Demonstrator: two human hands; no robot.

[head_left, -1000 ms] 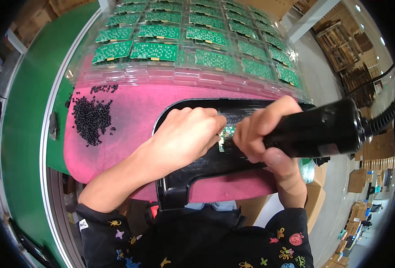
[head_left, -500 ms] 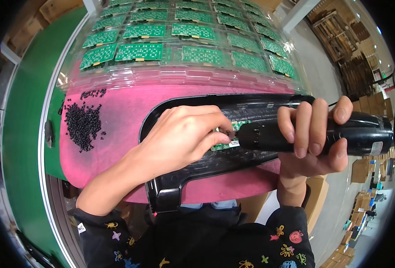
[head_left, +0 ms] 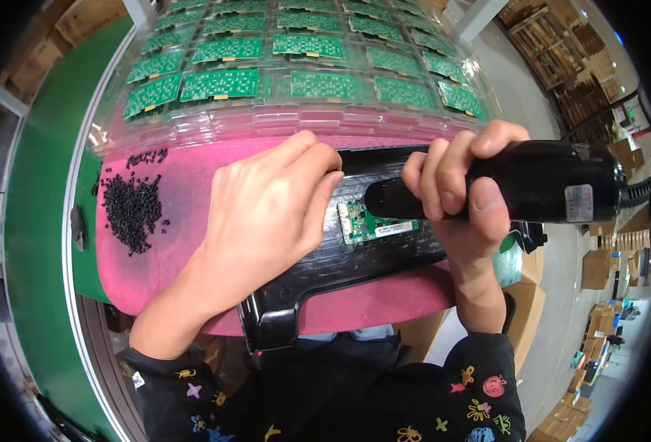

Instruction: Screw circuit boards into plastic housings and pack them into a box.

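Observation:
A black electric screwdriver (head_left: 543, 180) lies nearly level in my right hand (head_left: 462, 180), its fingers wrapped round the body. The screwdriver's narrow end is over a green circuit board (head_left: 356, 228), covering part of it. This board, with a white label strip, sits inside a long black plastic housing (head_left: 318, 276). Left of the board, my left hand (head_left: 266, 210) is closed in a pinch near the housing's far edge. Whatever its fingertips hold, if anything, is hidden or too small to make out.
Clear plastic trays (head_left: 281, 114) with several green circuit boards stand at the back. Under the housing is a pink mat (head_left: 193, 173), bearing a pile of small black pieces resembling screws (head_left: 130, 210) at left. A cardboard box (head_left: 524, 302) stands at right.
My left hand has moved away from the circuit board, up and left toward the housing's far edge. The screwdriver has shifted up and left, and more of the board shows.

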